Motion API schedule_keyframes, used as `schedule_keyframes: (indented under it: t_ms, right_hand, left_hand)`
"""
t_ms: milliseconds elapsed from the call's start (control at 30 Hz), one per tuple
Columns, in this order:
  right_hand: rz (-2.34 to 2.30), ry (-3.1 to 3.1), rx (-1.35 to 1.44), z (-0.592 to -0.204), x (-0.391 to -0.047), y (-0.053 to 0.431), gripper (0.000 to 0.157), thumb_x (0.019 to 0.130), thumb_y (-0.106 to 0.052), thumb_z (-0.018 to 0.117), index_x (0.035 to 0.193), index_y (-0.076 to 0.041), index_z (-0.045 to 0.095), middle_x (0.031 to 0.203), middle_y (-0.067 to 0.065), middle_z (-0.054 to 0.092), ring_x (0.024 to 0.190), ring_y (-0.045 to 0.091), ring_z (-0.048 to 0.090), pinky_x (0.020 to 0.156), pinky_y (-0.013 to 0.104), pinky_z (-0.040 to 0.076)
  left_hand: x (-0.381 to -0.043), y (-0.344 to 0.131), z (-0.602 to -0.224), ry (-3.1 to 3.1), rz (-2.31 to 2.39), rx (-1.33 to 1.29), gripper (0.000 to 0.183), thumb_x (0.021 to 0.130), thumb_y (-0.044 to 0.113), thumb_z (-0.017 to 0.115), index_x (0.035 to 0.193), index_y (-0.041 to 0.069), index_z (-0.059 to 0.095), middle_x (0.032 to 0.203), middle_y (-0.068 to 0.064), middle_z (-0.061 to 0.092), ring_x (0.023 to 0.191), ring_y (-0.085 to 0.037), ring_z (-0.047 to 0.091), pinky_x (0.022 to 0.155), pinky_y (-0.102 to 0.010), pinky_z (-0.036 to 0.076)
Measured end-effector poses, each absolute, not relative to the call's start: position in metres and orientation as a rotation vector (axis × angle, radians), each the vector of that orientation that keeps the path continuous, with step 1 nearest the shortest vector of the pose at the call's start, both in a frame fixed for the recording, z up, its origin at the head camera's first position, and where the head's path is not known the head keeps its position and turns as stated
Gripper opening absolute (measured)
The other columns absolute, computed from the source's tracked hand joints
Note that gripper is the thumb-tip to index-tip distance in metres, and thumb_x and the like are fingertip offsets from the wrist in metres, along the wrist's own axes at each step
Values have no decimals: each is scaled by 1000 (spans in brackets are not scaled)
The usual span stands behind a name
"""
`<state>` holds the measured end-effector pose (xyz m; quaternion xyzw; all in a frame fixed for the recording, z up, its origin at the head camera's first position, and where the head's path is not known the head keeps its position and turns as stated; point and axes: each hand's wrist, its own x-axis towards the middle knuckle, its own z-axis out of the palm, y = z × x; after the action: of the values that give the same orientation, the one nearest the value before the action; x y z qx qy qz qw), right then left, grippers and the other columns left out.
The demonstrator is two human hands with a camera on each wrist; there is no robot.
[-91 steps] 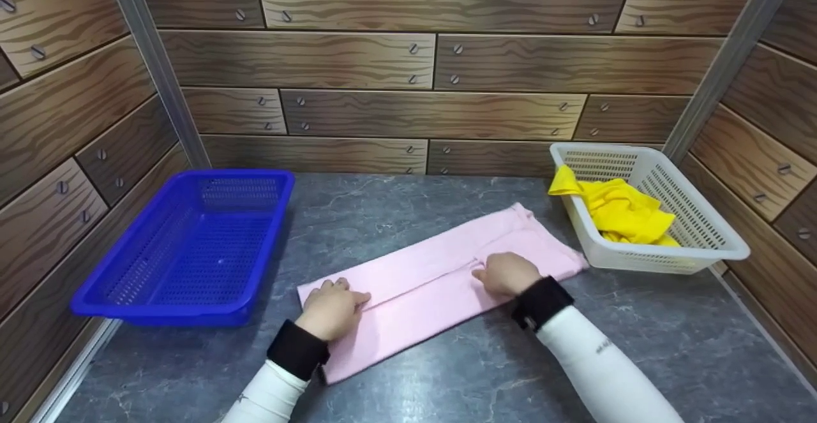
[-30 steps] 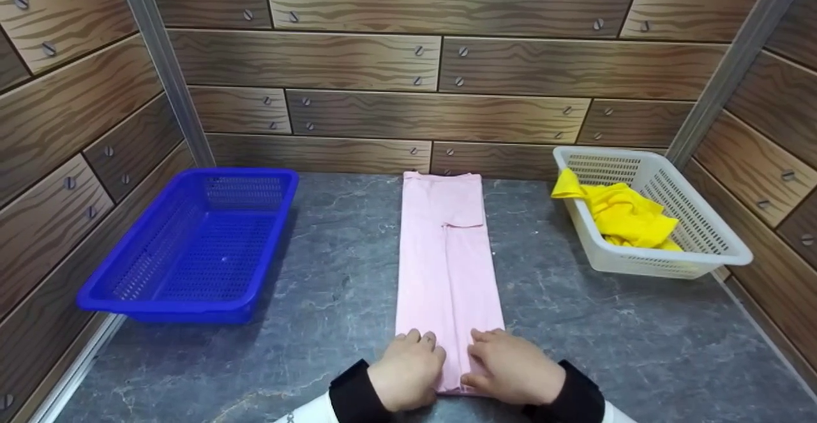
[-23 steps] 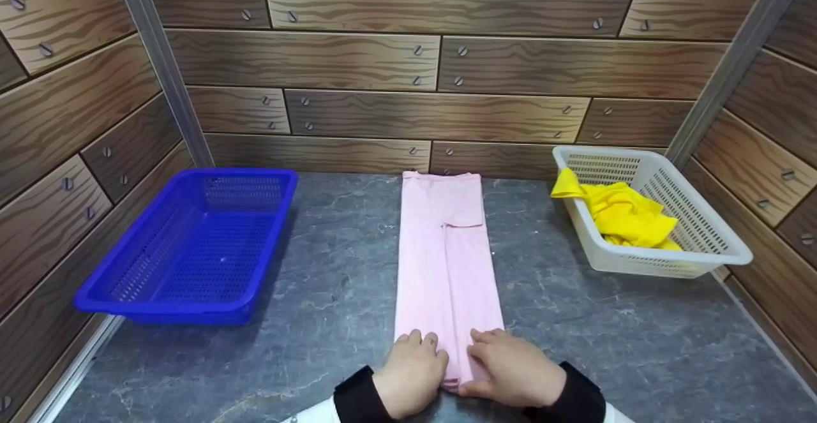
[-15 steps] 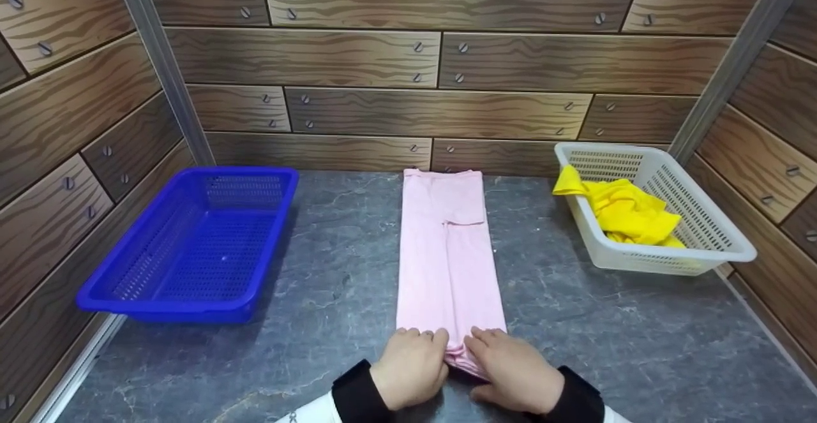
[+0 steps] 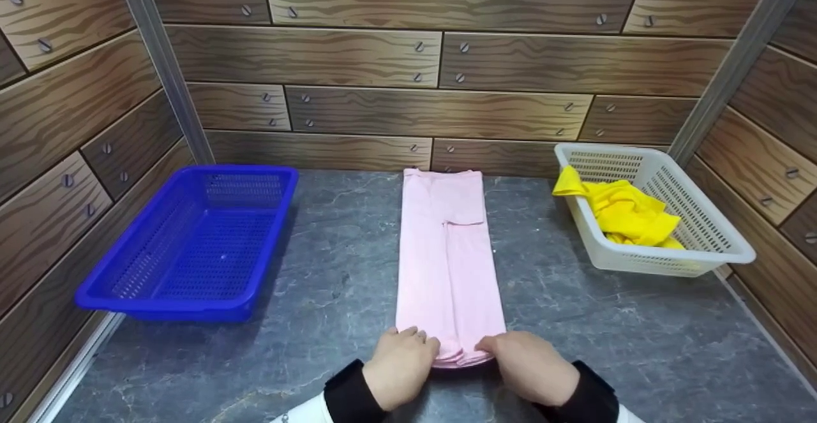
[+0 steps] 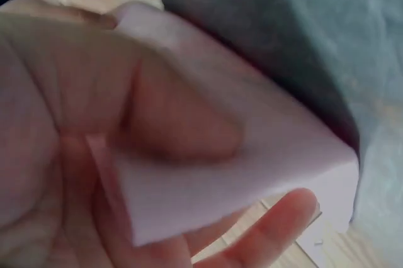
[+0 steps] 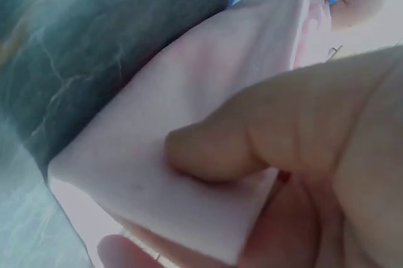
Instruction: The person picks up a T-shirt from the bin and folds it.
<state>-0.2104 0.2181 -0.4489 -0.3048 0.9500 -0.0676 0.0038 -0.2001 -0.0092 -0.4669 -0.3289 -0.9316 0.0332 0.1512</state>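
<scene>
A pink garment (image 5: 424,263), folded into a long narrow strip, lies lengthwise from the back wall toward me. A short hem line crosses its right half near the far end. At the near end my left hand (image 5: 401,367) pinches the left corner and my right hand (image 5: 535,367) the right corner. In the left wrist view the thumb (image 6: 189,120) presses on top of the cloth, with fingers beneath. The right wrist view has the same hold, thumb (image 7: 220,145) above and fingers under. Between the hands the layered near edge is raised off the table, with dark shadow below.
On the left of the grey marbled table (image 5: 338,270) stands a blue plastic basket (image 5: 191,311) with nothing in it. A white basket (image 5: 676,257) at the right holds a crumpled yellow cloth (image 5: 629,212), one corner over the rim. Wood-patterned walls enclose the back and sides.
Three seconds ago the pink garment lay slanted under both hands; it has turned to point straight away. Since then both hands have gripped its near end and raised it, and they have moved slightly apart.
</scene>
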Motion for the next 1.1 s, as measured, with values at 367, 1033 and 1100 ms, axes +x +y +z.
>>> schedule_keyframes:
  t_ms: [367,1033,1100]
  right_hand:
    - [-441,2564,-1285,-426,-202,226,21,77,-3,62,73,-24,66,62,-20,47,55,-7,35,49,11,33]
    - [-846,2693,-850,-391,-275,257,7,90,-23,65,86,-17,65,69,-8,54,57,2,45,51,22,42]
    - [-906,2714,-792,-391,-290,258,8,90,-22,65,89,-14,66,67,-7,51,54,3,42,48,21,40]
  left_hand:
    - [-193,-26,-429,-2973,-88,-1402,44,66,5,69,96,36,71,68,11,63,57,-6,52,47,-24,36]
    - [-286,-50,-403,-2893,-1556,-1111,51,85,-6,50,127,18,65,123,-8,68,44,-1,30,44,-16,34]
    - [-303,-48,-402,-2848,-1704,-1024,51,85,-5,50,126,19,66,120,-8,69,43,-1,31,43,-16,33]
